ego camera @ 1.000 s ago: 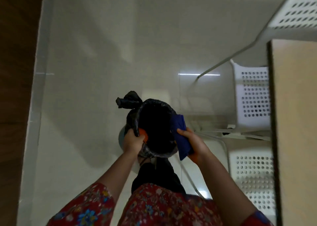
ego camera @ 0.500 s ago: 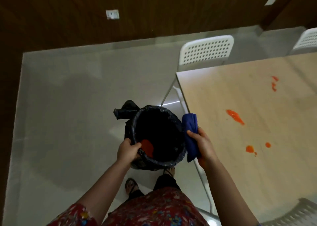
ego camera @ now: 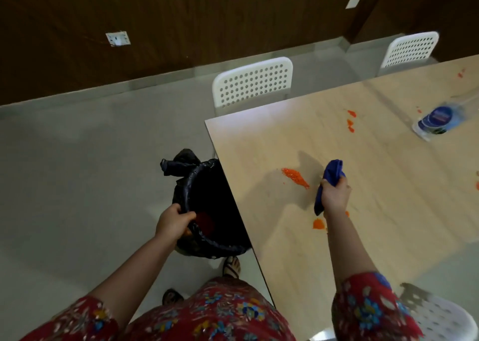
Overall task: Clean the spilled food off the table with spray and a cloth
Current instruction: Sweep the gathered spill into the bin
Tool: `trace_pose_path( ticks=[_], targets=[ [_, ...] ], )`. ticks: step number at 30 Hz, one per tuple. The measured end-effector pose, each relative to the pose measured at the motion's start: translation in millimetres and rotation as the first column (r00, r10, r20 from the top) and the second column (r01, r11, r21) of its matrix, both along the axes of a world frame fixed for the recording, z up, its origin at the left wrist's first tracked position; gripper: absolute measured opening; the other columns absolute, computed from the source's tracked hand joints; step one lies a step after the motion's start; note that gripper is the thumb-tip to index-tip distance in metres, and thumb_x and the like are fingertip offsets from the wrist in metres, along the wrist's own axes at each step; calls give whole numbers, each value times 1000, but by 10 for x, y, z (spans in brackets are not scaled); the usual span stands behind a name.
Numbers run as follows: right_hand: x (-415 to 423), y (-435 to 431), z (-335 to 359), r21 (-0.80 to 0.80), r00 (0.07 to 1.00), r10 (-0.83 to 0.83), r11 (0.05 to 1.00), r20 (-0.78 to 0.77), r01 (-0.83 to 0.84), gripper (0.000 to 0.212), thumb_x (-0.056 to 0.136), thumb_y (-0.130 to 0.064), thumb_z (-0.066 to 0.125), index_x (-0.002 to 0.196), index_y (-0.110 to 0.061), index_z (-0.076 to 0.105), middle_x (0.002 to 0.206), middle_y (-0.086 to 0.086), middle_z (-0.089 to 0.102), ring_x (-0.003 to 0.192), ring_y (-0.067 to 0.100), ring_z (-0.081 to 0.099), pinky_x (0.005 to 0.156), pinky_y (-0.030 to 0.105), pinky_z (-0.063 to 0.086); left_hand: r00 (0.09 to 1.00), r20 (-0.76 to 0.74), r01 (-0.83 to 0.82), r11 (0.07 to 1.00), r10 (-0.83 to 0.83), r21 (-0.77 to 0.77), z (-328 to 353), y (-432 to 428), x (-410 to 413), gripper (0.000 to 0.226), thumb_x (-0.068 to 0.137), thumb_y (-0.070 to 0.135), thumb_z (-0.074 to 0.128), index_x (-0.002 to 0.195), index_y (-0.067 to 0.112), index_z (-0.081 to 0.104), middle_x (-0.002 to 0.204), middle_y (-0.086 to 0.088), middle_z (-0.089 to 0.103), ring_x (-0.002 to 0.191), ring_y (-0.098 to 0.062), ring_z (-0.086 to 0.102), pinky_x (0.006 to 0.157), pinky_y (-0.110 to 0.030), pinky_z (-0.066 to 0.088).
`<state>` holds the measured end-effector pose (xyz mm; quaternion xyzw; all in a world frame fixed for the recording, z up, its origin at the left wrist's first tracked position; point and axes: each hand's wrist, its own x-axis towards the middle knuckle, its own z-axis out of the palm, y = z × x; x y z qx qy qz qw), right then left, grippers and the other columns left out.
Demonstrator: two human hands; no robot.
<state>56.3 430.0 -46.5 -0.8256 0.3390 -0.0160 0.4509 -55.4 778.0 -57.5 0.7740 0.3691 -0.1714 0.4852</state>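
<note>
My right hand (ego camera: 335, 195) grips a folded blue cloth (ego camera: 331, 175) just above the light wooden table (ego camera: 388, 211), right of a streak of orange spilled food (ego camera: 295, 177). Smaller orange blobs lie near my wrist (ego camera: 318, 223) and farther back (ego camera: 350, 122). My left hand (ego camera: 173, 221) holds the rim of a bin lined with a black bag (ego camera: 204, 200), tucked partly under the table's left edge; orange food shows inside it. A blurred spray bottle (ego camera: 438, 119) lies on the table at the far right.
A white perforated chair (ego camera: 252, 83) stands at the table's far end, another (ego camera: 410, 49) at the back right, and a white stool (ego camera: 445, 320) at the lower right. Grey floor lies left of the table. A dark wood wall is behind.
The view has swung up from the floor to the table. My right hand moved with the cloth from the bin's rim over the table, near the orange streak. My left hand still holds the bin.
</note>
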Motion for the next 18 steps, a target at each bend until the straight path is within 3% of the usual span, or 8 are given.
trace_pose_path(
  ticks=[4, 8, 13, 16, 18],
  targets=[
    [251, -52, -154, -209, 983, 157, 962, -99, -175, 48, 96, -18, 50, 142, -11, 41, 138, 20, 42, 124, 43, 38, 109, 43, 26, 1000, -25, -6, 1000, 6, -2, -33, -71, 28, 19, 89, 13, 64, 95, -2, 55, 88, -21, 62, 60, -30, 59, 61, -39, 49],
    [312, 228, -203, -241, 926, 366, 894, -94, -378, 47, 96, -22, 51, 141, -16, 44, 142, 10, 40, 125, 36, 35, 105, 40, 29, 999, -37, -21, 1000, 21, -5, -41, -83, 51, 18, 88, 14, 65, 85, 4, 50, 81, -17, 58, 59, -29, 57, 62, -39, 49],
    [179, 559, -272, -218, 813, 581, 790, -36, -573, 41, 95, -20, 52, 137, -18, 50, 138, 5, 43, 119, 30, 36, 102, 35, 29, 999, -24, -32, 999, 32, -22, -17, -115, 26, 17, 87, 11, 65, 82, 3, 51, 75, -14, 55, 55, -27, 56, 52, -31, 44],
    [245, 525, -237, -135, 846, 528, 846, 82, -515, 40, 94, -14, 54, 134, -15, 53, 136, 7, 45, 121, 30, 35, 102, 31, 25, 999, -16, -34, 999, 33, -24, -14, -113, 9, 19, 87, 11, 65, 81, 4, 49, 74, -13, 53, 54, -27, 55, 53, -32, 43],
    [443, 426, -194, -160, 885, 457, 884, 89, -440, 41, 92, -11, 55, 134, -14, 54, 136, 9, 47, 122, 33, 36, 101, 33, 27, 999, -14, -33, 999, 33, -22, -7, -107, 2, 17, 87, 11, 65, 84, 4, 50, 75, -14, 54, 55, -28, 56, 55, -34, 44]
  ],
)
